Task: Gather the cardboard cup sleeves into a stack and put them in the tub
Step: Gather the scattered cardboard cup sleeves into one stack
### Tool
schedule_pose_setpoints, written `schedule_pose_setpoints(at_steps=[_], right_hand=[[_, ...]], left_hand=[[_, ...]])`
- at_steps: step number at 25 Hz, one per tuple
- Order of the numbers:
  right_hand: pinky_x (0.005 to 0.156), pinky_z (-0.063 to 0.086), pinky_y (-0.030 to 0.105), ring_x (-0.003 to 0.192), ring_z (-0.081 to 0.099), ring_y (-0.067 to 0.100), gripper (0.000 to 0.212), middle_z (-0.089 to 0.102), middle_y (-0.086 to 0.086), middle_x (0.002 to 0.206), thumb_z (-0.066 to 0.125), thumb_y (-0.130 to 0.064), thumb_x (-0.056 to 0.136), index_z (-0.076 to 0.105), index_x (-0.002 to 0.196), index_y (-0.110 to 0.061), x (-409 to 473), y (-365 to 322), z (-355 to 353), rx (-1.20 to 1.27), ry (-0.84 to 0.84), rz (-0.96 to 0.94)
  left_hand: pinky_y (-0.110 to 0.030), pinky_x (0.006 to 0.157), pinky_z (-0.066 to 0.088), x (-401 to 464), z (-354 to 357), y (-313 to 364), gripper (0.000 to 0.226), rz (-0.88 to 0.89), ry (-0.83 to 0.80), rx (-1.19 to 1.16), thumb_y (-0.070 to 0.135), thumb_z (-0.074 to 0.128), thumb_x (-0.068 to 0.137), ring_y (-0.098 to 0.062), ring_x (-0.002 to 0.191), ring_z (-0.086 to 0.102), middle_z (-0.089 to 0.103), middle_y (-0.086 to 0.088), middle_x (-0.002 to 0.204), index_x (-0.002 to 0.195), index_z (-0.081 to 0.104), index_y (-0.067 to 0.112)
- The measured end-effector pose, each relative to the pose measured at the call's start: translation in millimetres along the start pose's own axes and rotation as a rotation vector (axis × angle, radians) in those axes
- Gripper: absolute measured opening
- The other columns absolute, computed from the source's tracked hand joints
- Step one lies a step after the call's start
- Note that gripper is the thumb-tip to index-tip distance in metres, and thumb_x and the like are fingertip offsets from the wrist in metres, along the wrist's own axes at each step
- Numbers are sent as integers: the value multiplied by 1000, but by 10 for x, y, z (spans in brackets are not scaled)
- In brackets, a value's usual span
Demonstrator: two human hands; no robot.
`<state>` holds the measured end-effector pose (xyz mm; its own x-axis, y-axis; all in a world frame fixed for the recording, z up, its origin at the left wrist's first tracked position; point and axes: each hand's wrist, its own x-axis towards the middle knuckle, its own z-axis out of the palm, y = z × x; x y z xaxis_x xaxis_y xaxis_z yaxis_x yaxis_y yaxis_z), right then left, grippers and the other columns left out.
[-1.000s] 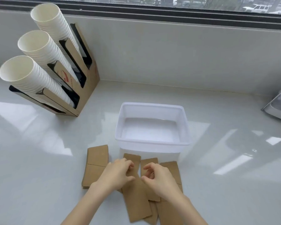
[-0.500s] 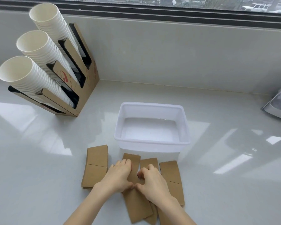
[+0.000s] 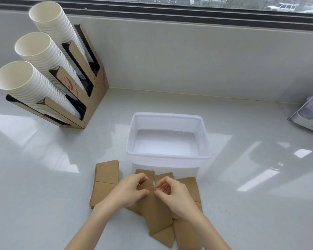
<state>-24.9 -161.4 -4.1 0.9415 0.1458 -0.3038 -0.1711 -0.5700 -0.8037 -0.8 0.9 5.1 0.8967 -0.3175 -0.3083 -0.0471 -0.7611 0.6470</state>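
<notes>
Both hands, pressed flat together on the cardboard sleeves half a second ago, have now lifted and curled. The left hand point(image 3: 128, 191) and right hand point(image 3: 175, 195) each pinch an edge of the top sleeve point(image 3: 154, 210), which lies tilted over the loose sleeves on the counter point(image 3: 43, 177), just before the empty white tub point(image 3: 167, 156).
</notes>
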Motion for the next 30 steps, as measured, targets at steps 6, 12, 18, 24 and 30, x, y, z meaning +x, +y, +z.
schedule_pose_setpoints(at_steps=[6, 12, 18, 24, 30], right_hand=[[74, 41, 24, 94, 50, 13, 35, 50, -3, 102, 56, -38, 83, 50, 110, -16, 48, 133, -127, -145, 177, 107], [86, 43, 33, 111, 45, 28, 63, 41, 13, 121, 61, -44, 78, 37, 119, -4, 109, 163, 59, -465, 148, 219], [86, 39, 34, 99, 48, 23, 30, 50, 5, 104, 55, -31, 84, 42, 101, -9, 144, 183, 2, -311, 168, 219], [64, 42, 18, 79, 51, 11, 14, 51, -3, 87, 55, -18, 87, 45, 96, -16, 42, 229, -147, 162, 176, 196], [67, 43, 16, 84, 58, 6, 10, 62, -9, 88, 53, -18, 89, 59, 95, -22, -107, 179, -388, 347, 235, 80]], left_hand=[[-9, 63, 38, -47, -193, -67, 10, 3, 123, -53, 19, 52, 87, -8, 80, 53, 58, 9, 87, 88, 51, 28], [-9, 60, 38, -89, -240, -53, 21, -3, 145, -60, 17, 50, 88, 3, 73, 50, 51, 21, 77, 77, 46, 35], [-8, 59, 39, -104, -219, -36, 12, -9, 148, -64, 17, 49, 89, 4, 72, 49, 51, 21, 77, 84, 49, 29], [-12, 60, 38, -137, -230, -39, 16, -41, 153, -88, 15, 42, 91, 1, 72, 50, 52, 16, 77, 84, 47, 29], [-19, 60, 39, -128, -231, -47, 13, -75, 191, -143, 13, 38, 92, -13, 71, 52, 58, 0, 79, 94, 51, 13]])
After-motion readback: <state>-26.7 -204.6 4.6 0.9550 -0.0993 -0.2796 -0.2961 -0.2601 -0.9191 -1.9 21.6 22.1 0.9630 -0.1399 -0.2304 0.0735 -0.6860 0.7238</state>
